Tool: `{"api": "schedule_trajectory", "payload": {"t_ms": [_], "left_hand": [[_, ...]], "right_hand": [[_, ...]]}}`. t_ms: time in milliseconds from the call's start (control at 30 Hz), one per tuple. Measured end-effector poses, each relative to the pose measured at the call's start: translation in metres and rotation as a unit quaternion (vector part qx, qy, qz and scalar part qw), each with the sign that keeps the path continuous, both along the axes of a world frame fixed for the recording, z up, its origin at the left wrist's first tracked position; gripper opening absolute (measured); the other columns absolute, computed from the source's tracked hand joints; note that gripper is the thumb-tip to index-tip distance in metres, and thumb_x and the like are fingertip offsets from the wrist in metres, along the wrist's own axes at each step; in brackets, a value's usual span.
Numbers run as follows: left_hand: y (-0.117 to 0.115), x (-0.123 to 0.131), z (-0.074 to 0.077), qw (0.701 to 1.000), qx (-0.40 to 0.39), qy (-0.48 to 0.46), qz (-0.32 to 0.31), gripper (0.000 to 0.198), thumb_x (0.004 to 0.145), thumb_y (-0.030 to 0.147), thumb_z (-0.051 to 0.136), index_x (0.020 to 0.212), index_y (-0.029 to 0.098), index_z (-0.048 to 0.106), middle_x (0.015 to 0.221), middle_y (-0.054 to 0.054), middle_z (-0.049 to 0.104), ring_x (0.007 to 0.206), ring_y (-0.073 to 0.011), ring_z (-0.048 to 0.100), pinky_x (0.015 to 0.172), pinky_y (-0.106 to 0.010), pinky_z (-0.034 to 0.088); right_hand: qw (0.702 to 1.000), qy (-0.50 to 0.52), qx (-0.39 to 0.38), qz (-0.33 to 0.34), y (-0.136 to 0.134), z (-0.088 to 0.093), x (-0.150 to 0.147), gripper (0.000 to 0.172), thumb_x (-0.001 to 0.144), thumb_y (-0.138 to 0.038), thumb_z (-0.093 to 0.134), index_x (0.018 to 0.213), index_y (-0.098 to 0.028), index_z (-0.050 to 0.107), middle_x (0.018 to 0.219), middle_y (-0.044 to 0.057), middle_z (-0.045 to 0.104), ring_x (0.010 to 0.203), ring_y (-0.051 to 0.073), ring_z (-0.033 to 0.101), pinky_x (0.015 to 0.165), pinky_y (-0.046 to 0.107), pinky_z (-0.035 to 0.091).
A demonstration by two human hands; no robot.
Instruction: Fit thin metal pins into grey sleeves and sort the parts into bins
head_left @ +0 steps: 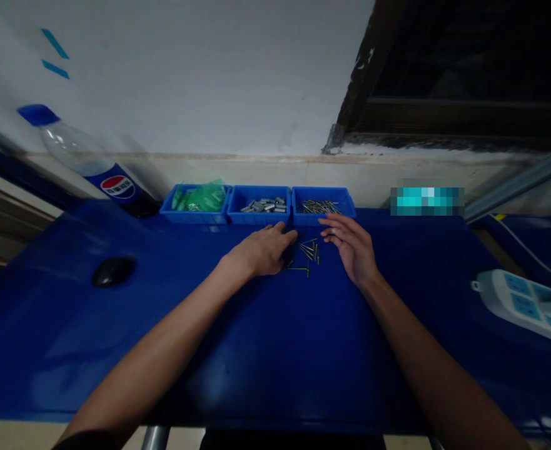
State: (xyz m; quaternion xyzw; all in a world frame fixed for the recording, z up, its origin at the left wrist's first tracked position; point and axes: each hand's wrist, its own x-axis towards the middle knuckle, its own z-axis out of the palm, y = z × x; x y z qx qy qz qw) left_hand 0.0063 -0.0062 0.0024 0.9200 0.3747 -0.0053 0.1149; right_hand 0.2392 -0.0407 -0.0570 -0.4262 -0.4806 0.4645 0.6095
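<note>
Several long thin brass-coloured screws [309, 251] lie loose in a small pile on the blue table, between my two hands. My left hand [266, 250] rests at the left of the pile, its back up and its fingers curled down. What is under those fingers, if anything, is hidden. To the right of the screws, my right hand [351, 245] is open, fingers stretched toward the left with a pale spot on one finger. Just behind it stands a blue bin of similar screws [321, 207]. The middle bin holds grey metal cylinders [266, 205].
At the left, a blue bin [195, 217] holds green plastic bags. Further left stand a cola bottle [116, 181] and a black mouse [112, 272]. A white power strip [528, 303] lies at the right of the blue table [275, 356]. A wall rises behind the bins.
</note>
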Motion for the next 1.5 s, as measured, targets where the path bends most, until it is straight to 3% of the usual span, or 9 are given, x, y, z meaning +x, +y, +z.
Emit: {"api": "schedule_trajectory", "payload": {"t_ms": [267,400,533,700,867,1033,1200,1333,1500], "left_hand": [[0.013,-0.002,-0.010,0.996,-0.006,-0.080,-0.027,0.027,0.082,-0.003,0.056,0.093,0.018,0.069,0.090,-0.008,0.070,0.070,-0.0198,0.066,0.064,-0.030,0.047],[0.008,-0.005,-0.003,0.992,-0.035,-0.115,-0.028,0.013,0.088,0.014,0.071,0.100,0.019,0.071,0.091,-0.007,0.070,0.068,-0.0194,0.064,0.064,-0.031,0.046],[0.001,-0.001,0.010,0.995,-0.087,-0.027,-0.037,0.050,0.078,0.036,0.091,0.118,0.018,0.068,0.110,-0.010,0.072,0.078,-0.0213,0.067,0.069,-0.031,0.048],[0.001,0.003,0.013,0.995,-0.089,0.013,-0.042,0.013,0.092,0.014,0.071,0.105,0.016,0.070,0.112,-0.010,0.073,0.094,-0.0223,0.070,0.079,-0.030,0.050],[0.002,0.000,0.008,0.998,-0.057,0.003,-0.027,0.015,0.095,0.007,0.057,0.095,0.016,0.069,0.098,-0.010,0.074,0.088,-0.0224,0.072,0.076,-0.030,0.049],[0.003,-0.001,0.006,0.997,-0.062,-0.049,-0.010,0.031,0.090,0.002,0.056,0.114,0.016,0.069,0.090,-0.007,0.075,0.078,-0.0194,0.070,0.070,-0.028,0.047],[0.009,-0.001,0.003,0.991,-0.064,-0.120,-0.011,0.043,0.089,0.001,0.055,0.128,0.011,0.071,0.088,-0.008,0.077,0.080,-0.0192,0.072,0.076,-0.029,0.052],[0.011,0.000,0.002,0.983,-0.067,-0.168,-0.015,0.036,0.087,0.002,0.057,0.114,0.012,0.080,0.097,-0.010,0.080,0.088,-0.0200,0.074,0.084,-0.031,0.056],[0.011,0.003,0.002,0.953,-0.114,-0.274,0.052,0.026,0.087,0.007,0.062,0.101,0.013,0.083,0.089,-0.007,0.082,0.076,-0.0182,0.074,0.075,-0.030,0.058]], "right_hand": [[1.000,0.019,-0.012,0.000,-0.001,0.003,-0.001,0.028,0.085,-0.030,0.073,0.112,-0.031,0.080,0.114,0.005,0.081,0.092,0.024,0.073,0.088,0.045,0.057],[0.999,0.038,-0.008,0.002,-0.001,0.002,-0.001,0.026,0.085,-0.028,0.075,0.110,-0.032,0.081,0.111,0.004,0.082,0.090,0.022,0.072,0.085,0.042,0.056],[0.999,0.046,-0.013,-0.003,0.000,0.003,-0.002,0.026,0.083,-0.029,0.076,0.108,-0.031,0.082,0.109,0.003,0.082,0.088,0.021,0.071,0.082,0.040,0.056],[0.998,0.056,-0.016,-0.003,-0.001,0.005,-0.004,0.025,0.082,-0.028,0.076,0.106,-0.031,0.083,0.107,0.003,0.083,0.087,0.021,0.071,0.081,0.038,0.054],[0.998,0.056,-0.016,-0.003,-0.001,0.003,-0.003,0.026,0.081,-0.029,0.077,0.107,-0.030,0.082,0.106,0.004,0.083,0.087,0.021,0.071,0.080,0.038,0.054],[0.999,0.043,-0.013,-0.001,0.000,0.001,-0.002,0.027,0.082,-0.029,0.076,0.109,-0.029,0.081,0.107,0.005,0.082,0.088,0.022,0.071,0.082,0.040,0.055],[0.999,0.044,-0.013,-0.001,0.000,0.002,-0.003,0.026,0.083,-0.028,0.075,0.108,-0.029,0.082,0.107,0.005,0.082,0.087,0.021,0.071,0.082,0.039,0.054],[0.999,0.036,-0.010,0.005,0.000,0.001,-0.002,0.027,0.084,-0.027,0.075,0.109,-0.030,0.081,0.107,0.004,0.082,0.087,0.021,0.071,0.082,0.039,0.055],[1.000,0.000,-0.007,-0.008,0.002,-0.001,-0.004,0.025,0.085,-0.030,0.076,0.109,-0.029,0.081,0.106,0.004,0.083,0.086,0.020,0.072,0.081,0.039,0.056]]}}
